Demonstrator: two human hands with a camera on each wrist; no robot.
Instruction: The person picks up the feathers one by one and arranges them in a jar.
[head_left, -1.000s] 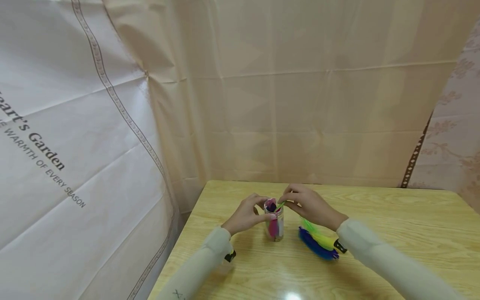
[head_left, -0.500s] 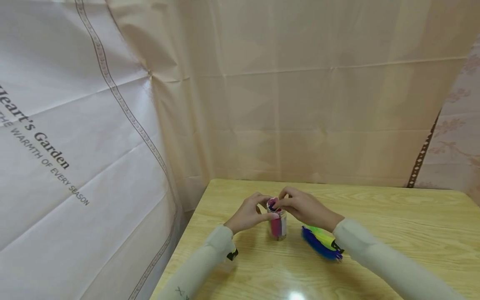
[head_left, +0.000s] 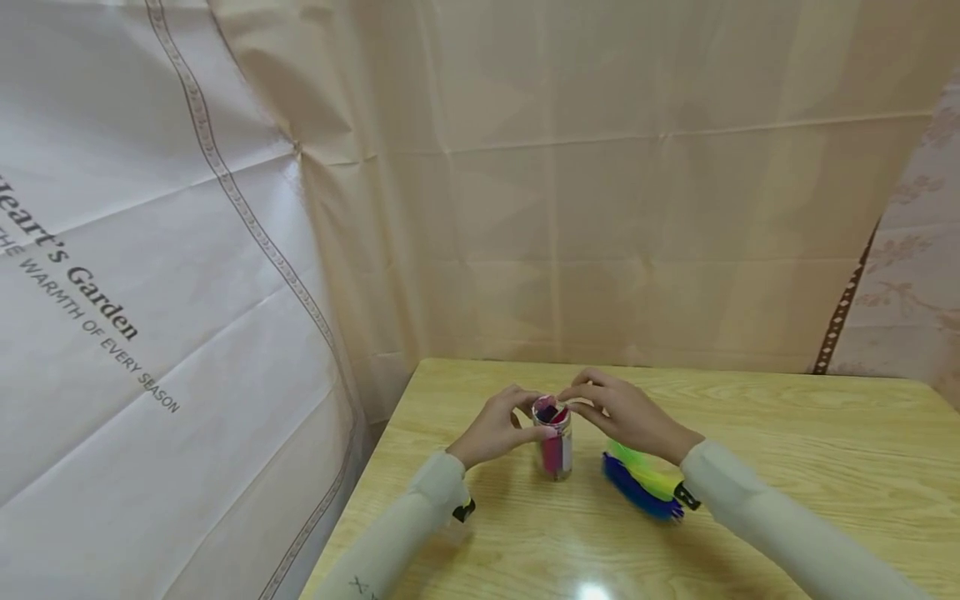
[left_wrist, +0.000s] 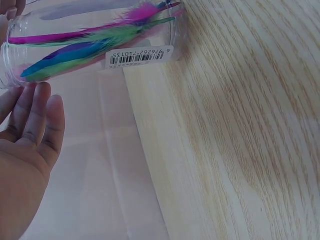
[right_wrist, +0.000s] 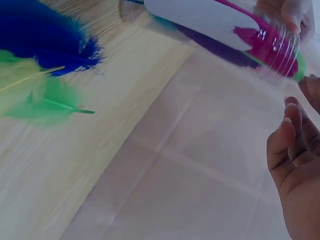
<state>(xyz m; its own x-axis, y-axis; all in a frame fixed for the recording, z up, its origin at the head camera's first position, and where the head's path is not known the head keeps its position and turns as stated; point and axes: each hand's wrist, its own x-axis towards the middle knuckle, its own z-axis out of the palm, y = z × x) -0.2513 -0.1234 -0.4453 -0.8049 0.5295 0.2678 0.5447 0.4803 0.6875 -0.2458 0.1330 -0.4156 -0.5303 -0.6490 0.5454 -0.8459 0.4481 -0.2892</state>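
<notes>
A clear jar (head_left: 557, 458) stands upright on the wooden table, packed with feathers in magenta, purple, blue and green. My left hand (head_left: 495, 429) grips it near the rim, fingers behind and thumb in front. A white barcode label (left_wrist: 140, 57) shows on its side in the left wrist view. My right hand (head_left: 626, 417) is at the jar's mouth, its fingertips right at the rim and nothing visible between them. In the right wrist view a bit of green feather (right_wrist: 300, 71) shows at the mouth beside those fingers.
Right of the jar lie loose feathers: a dark blue feather (head_left: 637, 490) and yellow-green feathers (head_left: 647, 473), partly under my right wrist. The table (head_left: 810, 467) extends to the right. Beige cloth (head_left: 622, 250) hangs behind it, and white printed cloth (head_left: 150, 292) hangs at the left.
The right hand held a green feather at the jar's mouth, pushed its fingers into the opening, then drew back to the rim. The left hand has kept hold of the jar.
</notes>
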